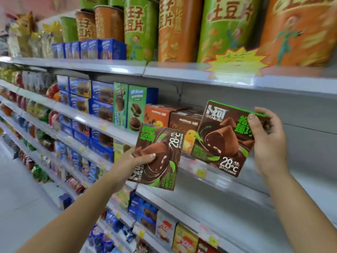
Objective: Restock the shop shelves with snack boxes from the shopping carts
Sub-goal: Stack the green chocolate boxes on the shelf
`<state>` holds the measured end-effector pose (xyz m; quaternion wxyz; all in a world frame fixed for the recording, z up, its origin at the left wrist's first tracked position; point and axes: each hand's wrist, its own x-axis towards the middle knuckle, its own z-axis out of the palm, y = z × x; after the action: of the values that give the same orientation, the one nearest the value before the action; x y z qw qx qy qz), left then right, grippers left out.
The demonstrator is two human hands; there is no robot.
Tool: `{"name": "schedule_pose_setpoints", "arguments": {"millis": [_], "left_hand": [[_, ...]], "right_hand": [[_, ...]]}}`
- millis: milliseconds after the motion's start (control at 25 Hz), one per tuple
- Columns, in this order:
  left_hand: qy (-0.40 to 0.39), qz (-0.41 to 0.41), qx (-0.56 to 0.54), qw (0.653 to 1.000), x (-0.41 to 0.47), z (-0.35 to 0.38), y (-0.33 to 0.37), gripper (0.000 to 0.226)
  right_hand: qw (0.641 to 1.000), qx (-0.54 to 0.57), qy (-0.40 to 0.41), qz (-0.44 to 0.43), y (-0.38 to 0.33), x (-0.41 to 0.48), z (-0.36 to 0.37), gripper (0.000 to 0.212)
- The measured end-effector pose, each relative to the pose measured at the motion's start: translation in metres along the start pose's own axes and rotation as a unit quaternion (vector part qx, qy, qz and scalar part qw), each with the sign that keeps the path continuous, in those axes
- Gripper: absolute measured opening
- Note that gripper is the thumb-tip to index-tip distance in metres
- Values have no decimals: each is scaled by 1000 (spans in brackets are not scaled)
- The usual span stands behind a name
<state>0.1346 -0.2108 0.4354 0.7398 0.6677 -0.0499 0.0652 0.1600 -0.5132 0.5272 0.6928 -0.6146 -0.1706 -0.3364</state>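
Observation:
Each of my hands holds a brown-and-green chocolate snack box in front of the middle shelf (228, 181). My left hand (133, 161) grips one box (160, 156) at its left edge, upside down, just in front of the shelf lip. My right hand (268, 139) grips the other box (226, 139) by its upper right corner, upright and tilted, over the shelf's front edge. Behind them on that shelf stand an orange box (158, 114) and a brown box (186, 121).
Tall green and orange crisp tubes (178, 28) line the top shelf above a yellow starburst tag (237, 63). Blue biscuit boxes (102, 99) and green boxes (135, 106) fill the shelf to the left. Right of the brown box the grey shelf is bare. The aisle floor (23, 198) lies lower left.

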Motion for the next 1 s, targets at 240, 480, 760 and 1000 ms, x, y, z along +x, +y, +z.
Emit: {"name": "schedule_pose_setpoints", "arguments": {"millis": [240, 480, 760, 1000], "left_hand": [[-32, 18, 8, 999, 17, 31, 13, 64], [2, 18, 3, 1000, 23, 17, 13, 47], [-15, 17, 37, 999, 25, 16, 23, 71], [-128, 34, 153, 979, 27, 39, 50, 77]], "right_hand": [[988, -148, -28, 31, 42, 33, -33, 22], [988, -88, -36, 120, 73, 42, -17, 42], [975, -104, -79, 182, 62, 38, -7, 63], [962, -225, -80, -136, 11, 14, -10, 50]]}}
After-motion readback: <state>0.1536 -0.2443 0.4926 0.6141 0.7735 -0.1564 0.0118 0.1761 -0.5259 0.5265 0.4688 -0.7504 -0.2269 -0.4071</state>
